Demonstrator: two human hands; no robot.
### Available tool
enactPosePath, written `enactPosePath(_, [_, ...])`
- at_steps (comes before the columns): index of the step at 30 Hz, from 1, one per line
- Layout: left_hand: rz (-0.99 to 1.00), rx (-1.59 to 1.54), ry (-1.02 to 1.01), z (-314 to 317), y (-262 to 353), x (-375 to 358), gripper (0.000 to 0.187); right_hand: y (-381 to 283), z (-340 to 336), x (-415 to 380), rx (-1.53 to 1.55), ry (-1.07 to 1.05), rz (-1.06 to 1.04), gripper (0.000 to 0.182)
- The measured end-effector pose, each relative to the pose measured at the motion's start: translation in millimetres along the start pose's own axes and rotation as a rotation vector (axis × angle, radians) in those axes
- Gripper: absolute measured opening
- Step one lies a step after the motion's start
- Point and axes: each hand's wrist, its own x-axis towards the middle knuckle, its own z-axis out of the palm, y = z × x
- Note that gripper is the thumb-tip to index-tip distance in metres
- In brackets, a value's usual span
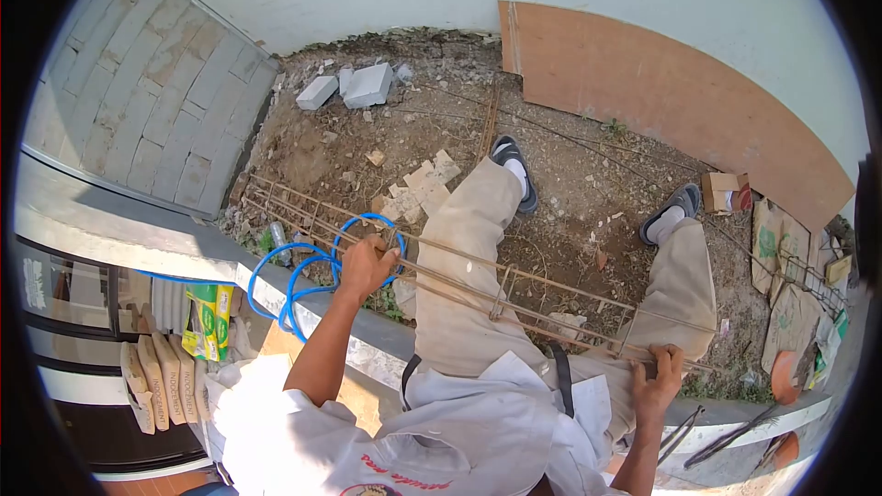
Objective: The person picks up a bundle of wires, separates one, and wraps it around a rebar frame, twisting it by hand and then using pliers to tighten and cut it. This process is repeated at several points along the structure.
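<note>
A long, narrow rebar cage point(497, 305) of thin rusty rods, tied with small stirrups, lies across my thighs. My left hand point(369, 266) is closed around it near a stirrup, left of my knee. At the cage's right end, the fingers of my right hand point(658, 377) curl around the rod ends by my thigh. A coiled blue hose point(292, 305) loops behind and below my left hand. The far left end of the cage reaches over the soil beyond the hose.
I sit on a low concrete ledge point(372, 335). White blocks point(369, 85) lie by the wall, and a brown board point(643, 73) leans there. A small carton point(726, 192) stands beyond my right foot. Cement bags point(161, 381) are at lower left; more rods point(808, 280) lie at right.
</note>
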Motion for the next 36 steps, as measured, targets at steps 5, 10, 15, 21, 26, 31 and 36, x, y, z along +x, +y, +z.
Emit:
enactPosePath(5, [0.089, 0.087, 0.024, 13.6, -1.7, 10.2, 0.026, 1.0, 0.9, 2.4, -0.036, 0.015, -0.032, 0.043])
enactPosePath(10, [0.101, 0.107, 0.063, 11.6, 2.0, 5.0, 0.024, -1.7, -1.0, 1.4, -0.03, 0.036, -0.033, 0.041])
enactPosePath(15, [0.144, 0.023, 0.134, -10.5, 14.9, 3.6, 0.029, 5.6, -4.7, -2.8, -0.082, 0.082, -0.093, 0.038])
enactPosePath(21, [0.105, -0.114, 0.112, -34.0, 27.2, 11.0, 0.031, -5.1, -25.9, 9.8, -0.127, 0.202, -0.114, 0.03])
enactPosePath(26, [0.118, -0.09, 0.038, -72.4, 74.6, 4.4, 0.029, 3.3, -53.6, 15.0, -0.12, 0.292, -0.123, 0.028])
enactPosePath(31, [0.179, -0.178, -0.065, -108.6, 136.1, -20.9, 0.029, 3.4, -94.7, 17.7, -0.076, 0.391, -0.118, 0.029])
enactPosePath(36, [0.361, -0.115, -0.398, -117.7, 154.7, -36.5, 0.036, 19.7, -140.0, -0.4, -0.107, 0.416, -0.063, 0.03])
